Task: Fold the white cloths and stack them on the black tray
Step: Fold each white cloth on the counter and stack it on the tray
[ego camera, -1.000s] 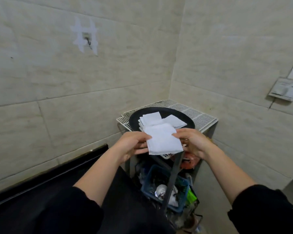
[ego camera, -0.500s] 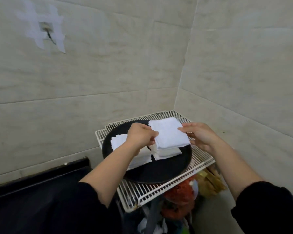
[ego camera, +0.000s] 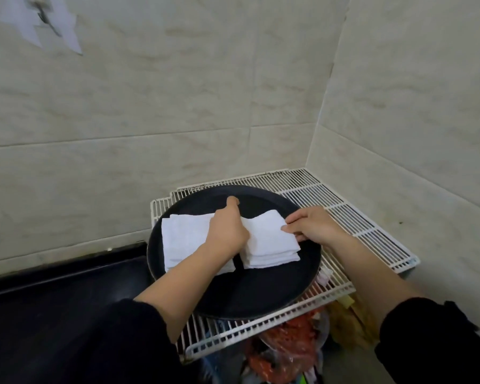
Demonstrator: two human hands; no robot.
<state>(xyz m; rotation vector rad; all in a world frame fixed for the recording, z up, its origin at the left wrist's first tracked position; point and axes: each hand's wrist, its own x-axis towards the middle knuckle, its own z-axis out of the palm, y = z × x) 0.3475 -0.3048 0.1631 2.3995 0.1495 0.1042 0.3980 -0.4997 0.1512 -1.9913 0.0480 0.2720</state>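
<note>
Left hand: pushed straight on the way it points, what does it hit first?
The left hand points away from the person, across the black tray. It would likely meet the tray's far rim first, then the tiled wall. Its height above the tray is unclear.

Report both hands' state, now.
Left hand: on the top cloth, at its left edge; fingers hidden, grip cannot be told.
Right hand: pinches the top cloth's right edge.
</note>
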